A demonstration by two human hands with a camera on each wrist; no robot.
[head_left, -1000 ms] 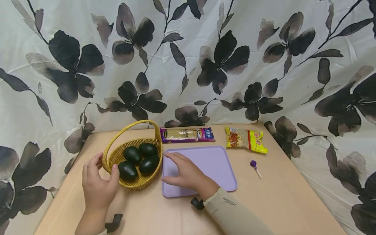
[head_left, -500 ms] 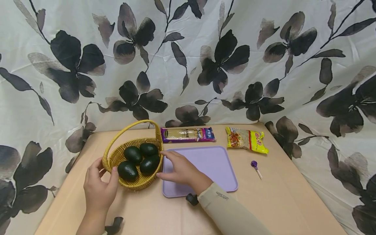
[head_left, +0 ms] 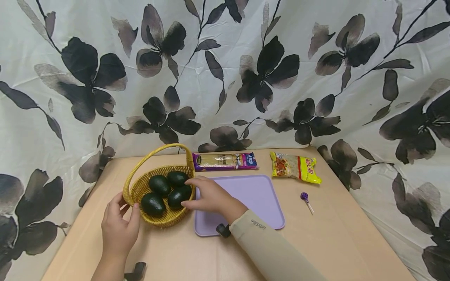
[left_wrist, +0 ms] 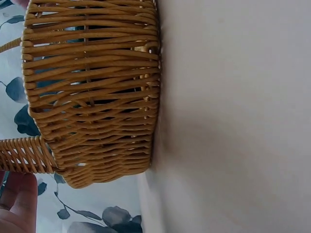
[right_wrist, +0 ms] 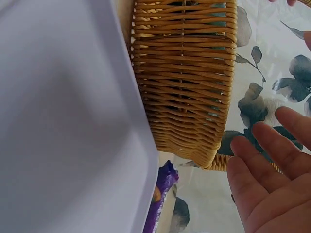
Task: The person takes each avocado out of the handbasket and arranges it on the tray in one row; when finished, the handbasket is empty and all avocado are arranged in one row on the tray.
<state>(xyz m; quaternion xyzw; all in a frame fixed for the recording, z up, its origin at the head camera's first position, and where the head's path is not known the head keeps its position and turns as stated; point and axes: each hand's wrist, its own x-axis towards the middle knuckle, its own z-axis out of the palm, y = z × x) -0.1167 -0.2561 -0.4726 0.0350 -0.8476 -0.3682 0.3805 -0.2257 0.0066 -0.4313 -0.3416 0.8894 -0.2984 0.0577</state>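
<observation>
A woven yellow-brown basket (head_left: 162, 222) with a tall arched handle stands at the left of the table. Several dark green avocados lie in it, one at the front left (head_left: 152, 204) and one at the right (head_left: 178, 196). My left hand (head_left: 119, 230) is at the basket's left rim by the handle's foot; in the left wrist view its fingers (left_wrist: 24, 204) lie beside that foot. Over the right rim reaches my right hand (head_left: 211, 198), thumb and fingers spread, fingertips close to the right avocado. The right wrist view has these fingers (right_wrist: 252, 170) extended, holding nothing.
A lilac tray (head_left: 246, 183) lies right of the basket, partly under my right forearm. Behind it is a purple noodle packet (head_left: 225, 161). Farther right are a yellow food packet (head_left: 294, 168) and a purple lollipop (head_left: 306, 202). A floral curtain (head_left: 225, 78) hangs behind the table.
My right hand has moved left from above the tray to over the basket's right rim. The left hand has shifted slightly at the left rim. Basket and avocados stay in place.
</observation>
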